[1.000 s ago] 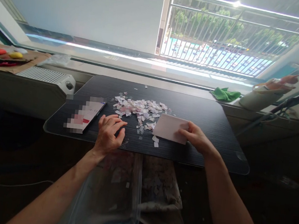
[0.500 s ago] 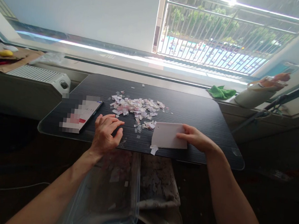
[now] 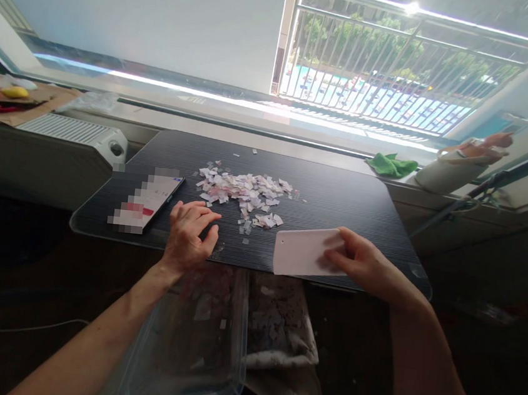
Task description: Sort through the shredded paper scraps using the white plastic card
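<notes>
My right hand (image 3: 365,263) grips a flat white scraper (image 3: 305,252) by its right end, above the front edge of the dark table. A small hole shows near the scraper's left corner. My left hand (image 3: 192,232) rests at the table's front edge, empty, fingers bent and thumb apart. Beyond both hands lies a loose pile of small torn paper scraps (image 3: 241,189), with a few clear bits nearer me. Below the edge stands a clear plastic bin (image 3: 241,346) with some scraps inside. Beside it, a light open bag (image 3: 279,359) holds more scraps.
A phone (image 3: 158,196), partly blurred out, lies on the dark table (image 3: 344,193) left of my left hand. Along the window sill are a green cloth (image 3: 392,165) and a pale container (image 3: 450,170). A white radiator (image 3: 80,131) stands at the left.
My right hand has drawn the scraper right and slightly toward me, away from the scraps. A scrap hanging at its lower left corner is gone from there. The left hand has stayed put.
</notes>
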Demonstrator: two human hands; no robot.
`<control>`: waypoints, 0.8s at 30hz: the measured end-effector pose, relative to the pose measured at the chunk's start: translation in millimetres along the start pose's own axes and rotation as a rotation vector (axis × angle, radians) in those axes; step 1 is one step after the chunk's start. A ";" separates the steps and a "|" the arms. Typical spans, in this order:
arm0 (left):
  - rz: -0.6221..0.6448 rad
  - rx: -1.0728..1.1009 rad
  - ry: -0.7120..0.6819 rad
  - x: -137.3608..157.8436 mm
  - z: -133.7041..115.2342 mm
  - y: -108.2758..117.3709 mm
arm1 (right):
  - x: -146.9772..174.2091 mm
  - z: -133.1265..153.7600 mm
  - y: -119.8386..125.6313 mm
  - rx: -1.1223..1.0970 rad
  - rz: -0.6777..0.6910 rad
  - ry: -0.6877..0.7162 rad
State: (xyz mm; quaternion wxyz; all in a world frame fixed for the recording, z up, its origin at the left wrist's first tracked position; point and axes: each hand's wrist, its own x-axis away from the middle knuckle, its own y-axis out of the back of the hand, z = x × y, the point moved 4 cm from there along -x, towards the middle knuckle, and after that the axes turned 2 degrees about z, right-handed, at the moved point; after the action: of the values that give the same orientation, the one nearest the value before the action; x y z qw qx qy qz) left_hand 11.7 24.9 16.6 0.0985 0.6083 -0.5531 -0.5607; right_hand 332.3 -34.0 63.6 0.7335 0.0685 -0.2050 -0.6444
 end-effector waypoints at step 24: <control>0.036 0.039 0.088 1.2 0.0 -1.2 | -49.3 -21.4 -67.8 -0.067 -0.425 0.029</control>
State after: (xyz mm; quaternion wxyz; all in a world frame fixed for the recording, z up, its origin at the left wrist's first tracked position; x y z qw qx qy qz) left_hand 12.0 24.4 15.0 0.1208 0.6240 -0.5700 -0.5207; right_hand 274.3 -0.3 9.0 0.5857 0.0949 -0.1540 -0.7901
